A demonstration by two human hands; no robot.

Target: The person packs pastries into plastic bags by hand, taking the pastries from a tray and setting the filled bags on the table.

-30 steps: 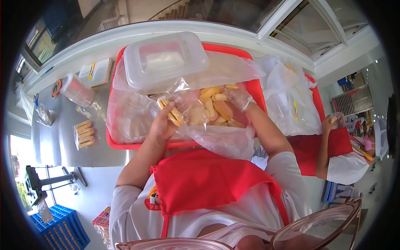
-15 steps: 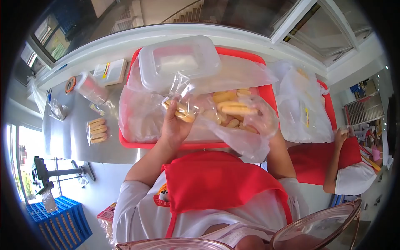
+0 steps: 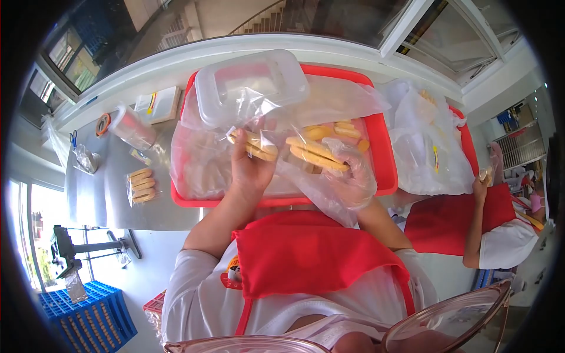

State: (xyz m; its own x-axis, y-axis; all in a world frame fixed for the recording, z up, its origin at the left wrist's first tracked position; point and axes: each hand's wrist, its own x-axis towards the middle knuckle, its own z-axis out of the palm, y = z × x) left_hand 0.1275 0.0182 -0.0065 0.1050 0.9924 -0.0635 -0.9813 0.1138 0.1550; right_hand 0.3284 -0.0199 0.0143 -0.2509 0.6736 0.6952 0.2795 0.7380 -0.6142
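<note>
My left hand is closed around a clear plastic bag with long golden finger biscuits inside. To its right, my right hand, in a clear plastic glove, grips a pair of finger biscuits by their right end. Their left tips are a short gap from the bag. Below both hands is a red tray lined with plastic sheeting. More biscuits lie in the tray behind my right hand, partly hidden by it.
A translucent plastic box rests across the tray's back. On the metal table at left are a filled biscuit pack, a plastic roll, tape and scissors. At right, another covered tray stands near a co-worker's arm.
My right hand has moved left with its biscuits, from over the tray's right side toward the bag. My left hand has shifted slightly right, still holding the bag.
</note>
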